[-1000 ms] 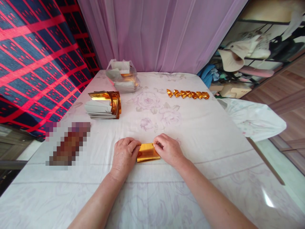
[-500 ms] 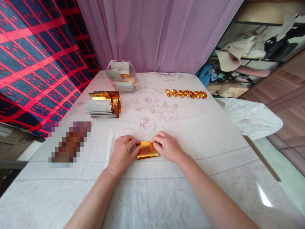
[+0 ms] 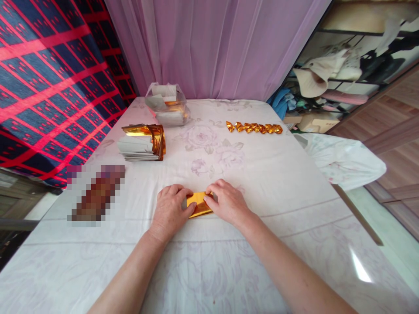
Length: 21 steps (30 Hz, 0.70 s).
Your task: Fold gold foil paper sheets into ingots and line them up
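Observation:
A folded sheet of gold foil paper point(image 3: 200, 203) lies on the tablecloth between my two hands. My left hand point(image 3: 173, 205) grips its left side, thumb on top near the lower edge and fingers curled at the upper left. On the right side, my right hand point(image 3: 226, 199) pinches the upper corner, its thumb resting on the gold face. Bits of pale grey paper backing show beside the fingers at both ends. The undersides of the fingers are hidden.
Beyond my left hand sits a stack of gold and grey paper point(image 3: 140, 146). Behind it stands a clear plastic bag point(image 3: 166, 104) with more sheets. A row of folded gold pieces point(image 3: 253, 127) lies at the back right. A pixelated patch point(image 3: 98, 196) covers something at left.
Both thumbs have moved inward over the gold paper. Its visible gold face is narrower, and the lower edge slants up to the right more than before.

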Available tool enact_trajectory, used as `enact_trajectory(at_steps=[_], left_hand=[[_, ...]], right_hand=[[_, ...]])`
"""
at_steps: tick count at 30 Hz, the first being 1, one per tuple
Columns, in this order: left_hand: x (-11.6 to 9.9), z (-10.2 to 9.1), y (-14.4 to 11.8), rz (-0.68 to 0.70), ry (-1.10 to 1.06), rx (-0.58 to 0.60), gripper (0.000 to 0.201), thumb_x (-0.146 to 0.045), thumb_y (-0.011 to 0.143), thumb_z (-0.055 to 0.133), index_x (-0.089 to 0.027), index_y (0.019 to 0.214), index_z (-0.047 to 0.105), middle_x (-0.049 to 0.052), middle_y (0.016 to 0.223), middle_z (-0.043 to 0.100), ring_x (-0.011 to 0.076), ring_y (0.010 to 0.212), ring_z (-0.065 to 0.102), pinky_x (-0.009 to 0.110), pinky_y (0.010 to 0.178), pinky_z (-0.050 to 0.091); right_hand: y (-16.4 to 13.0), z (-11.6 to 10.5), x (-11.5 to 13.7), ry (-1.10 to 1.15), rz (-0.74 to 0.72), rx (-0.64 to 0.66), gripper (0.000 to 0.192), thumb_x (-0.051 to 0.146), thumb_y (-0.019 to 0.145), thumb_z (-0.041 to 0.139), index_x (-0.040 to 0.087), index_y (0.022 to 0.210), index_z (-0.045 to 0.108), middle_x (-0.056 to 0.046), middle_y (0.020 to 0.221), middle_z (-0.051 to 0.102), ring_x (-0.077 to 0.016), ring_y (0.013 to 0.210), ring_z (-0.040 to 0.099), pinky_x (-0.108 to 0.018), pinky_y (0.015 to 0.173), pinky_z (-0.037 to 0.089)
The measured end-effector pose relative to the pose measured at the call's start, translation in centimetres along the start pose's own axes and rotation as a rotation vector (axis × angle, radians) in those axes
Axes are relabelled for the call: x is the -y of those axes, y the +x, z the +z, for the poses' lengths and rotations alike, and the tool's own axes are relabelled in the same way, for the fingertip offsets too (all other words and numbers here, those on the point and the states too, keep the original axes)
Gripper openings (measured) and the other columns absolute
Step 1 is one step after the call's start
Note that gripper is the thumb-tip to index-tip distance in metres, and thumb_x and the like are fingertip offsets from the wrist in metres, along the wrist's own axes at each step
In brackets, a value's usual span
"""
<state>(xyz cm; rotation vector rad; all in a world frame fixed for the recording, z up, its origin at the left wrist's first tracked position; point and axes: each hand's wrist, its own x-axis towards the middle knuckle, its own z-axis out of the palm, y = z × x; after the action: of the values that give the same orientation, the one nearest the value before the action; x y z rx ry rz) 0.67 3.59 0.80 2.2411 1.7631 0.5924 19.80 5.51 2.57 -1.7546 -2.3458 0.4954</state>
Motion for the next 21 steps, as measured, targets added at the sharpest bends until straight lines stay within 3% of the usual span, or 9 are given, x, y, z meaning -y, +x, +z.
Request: enact_trajectory(at_steps=[11, 21], left_hand=[[-0.1, 0.0, -0.2, -0.008, -0.006, -0.002, 0.019, -0.029, 0.078, 0.070, -0.025, 0.097, 0.069, 0.004, 0.101, 0.064, 0.0257, 0.099, 0.057, 0.043, 0.090, 0.043], [-0.4, -0.2, -0.2, -0.007, 0.016, 0.023, 0.026, -0.033, 0.074, 0.073, -0.025, 0.099, 0.068, 0.005, 0.104, 0.063, 0.0275, 0.101, 0.055, 0.044, 0.091, 0.042]], right_hand=[[0.0, 0.0, -0.1, -0.018, -0.022, 0.009, 0.013, 0.032, 0.085, 0.064, 0.024, 0.096, 0.064, -0.002, 0.098, 0.060, -0.0180, 0.095, 0.058, -0.028, 0.074, 0.039], [-0.1, -0.9, -0.2, 0.034, -0.034, 0.093, 0.023, 0.031, 0.079, 0.072, 0.023, 0.098, 0.062, -0.002, 0.105, 0.058, -0.0174, 0.098, 0.057, -0.028, 0.080, 0.040]])
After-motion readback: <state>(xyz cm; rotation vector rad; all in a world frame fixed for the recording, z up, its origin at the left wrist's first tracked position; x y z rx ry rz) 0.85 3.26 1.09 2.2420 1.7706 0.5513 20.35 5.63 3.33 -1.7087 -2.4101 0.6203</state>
